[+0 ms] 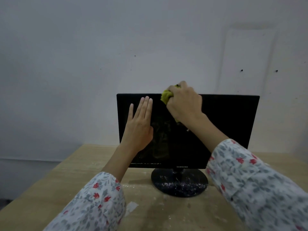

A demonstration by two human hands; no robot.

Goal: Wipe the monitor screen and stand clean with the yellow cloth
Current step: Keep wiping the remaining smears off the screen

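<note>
A black monitor (230, 124) stands upright on a wooden table, its dark screen smeared in the middle. Its round black stand (180, 183) is speckled with white dust. My right hand (184, 101) is shut on a bunched yellow cloth (165, 96) and presses it against the top edge of the screen, near the middle. My left hand (140, 125) lies flat with fingers together on the left part of the screen, holding nothing.
The wooden table (66, 177) carries white dust and a scrap of clear film (131, 206) in front of the stand. A plain grey wall (100, 47) rises right behind the monitor. The table's left edge drops off at the lower left.
</note>
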